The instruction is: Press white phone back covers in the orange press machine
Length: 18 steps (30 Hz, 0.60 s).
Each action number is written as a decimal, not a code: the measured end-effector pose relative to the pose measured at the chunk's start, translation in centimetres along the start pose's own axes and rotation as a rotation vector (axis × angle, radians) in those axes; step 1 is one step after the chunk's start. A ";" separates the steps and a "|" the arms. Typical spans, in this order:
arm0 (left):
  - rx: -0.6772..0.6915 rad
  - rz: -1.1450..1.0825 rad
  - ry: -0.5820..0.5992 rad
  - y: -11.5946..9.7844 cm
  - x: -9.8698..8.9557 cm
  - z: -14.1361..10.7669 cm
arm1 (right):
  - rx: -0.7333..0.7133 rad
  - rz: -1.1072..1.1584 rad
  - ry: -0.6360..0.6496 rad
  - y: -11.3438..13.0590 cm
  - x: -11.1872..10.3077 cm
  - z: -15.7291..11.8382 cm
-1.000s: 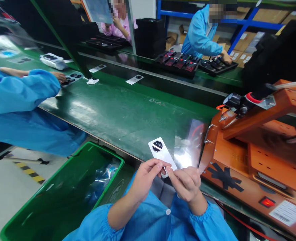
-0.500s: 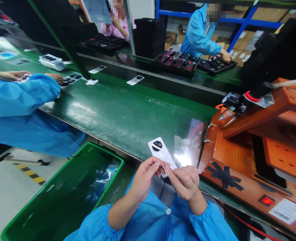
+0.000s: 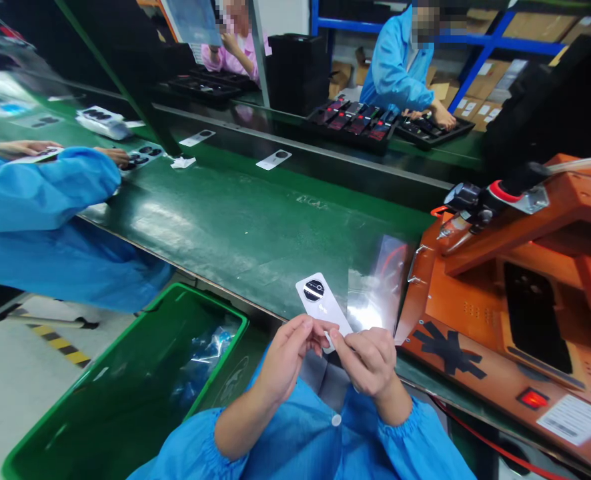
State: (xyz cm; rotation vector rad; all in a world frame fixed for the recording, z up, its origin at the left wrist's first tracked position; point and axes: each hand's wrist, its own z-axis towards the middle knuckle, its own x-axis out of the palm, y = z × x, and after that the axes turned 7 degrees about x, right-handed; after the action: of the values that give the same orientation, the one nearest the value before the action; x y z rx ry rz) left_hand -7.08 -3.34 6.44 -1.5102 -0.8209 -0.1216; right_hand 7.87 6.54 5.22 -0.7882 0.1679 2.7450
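Observation:
A white phone back cover [image 3: 325,308] with a round black camera window lies at the near bench edge, tilted in view. Over its lower end are both my hands, fingertips almost touching. My left hand [image 3: 293,347] is closed, thumb against bent fingers. My right hand [image 3: 368,360] pinches with thumb and forefinger at the cover's lower right. Whatever sits between the fingertips is hidden or too small to name.
An orange press [image 3: 440,300] with a black phone-shaped bed [image 3: 538,320] stands right. A green bin [image 3: 100,400] holding clear plastic is lower left. Two covers, one nearer [image 3: 274,159], lie along the far strip. A co-worker's blue sleeve [image 3: 40,190] is left.
The press's orange upper plate has shifted away, uncovering the black bed. Covers on the far strip have slid slightly right. My hands have barely moved. Co-workers' hands have shifted.

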 end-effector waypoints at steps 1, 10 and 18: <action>-0.001 -0.009 -0.003 0.0 0.0 0.0 | -0.001 0.004 0.003 0.0 0.0 0.0; -0.058 -0.104 -0.041 0.8 -0.4 -0.2 | -0.005 0.019 -0.007 -0.1 0.2 -0.2; -0.064 0.034 -0.071 1.4 -0.5 -0.1 | -0.041 -0.016 0.010 -0.2 0.1 -0.3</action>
State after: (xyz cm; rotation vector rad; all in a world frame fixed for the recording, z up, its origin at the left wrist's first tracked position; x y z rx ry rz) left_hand -6.60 -3.46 5.02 -1.5953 -0.8540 -0.0700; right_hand 8.04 6.72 4.87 -0.8107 0.1067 2.7378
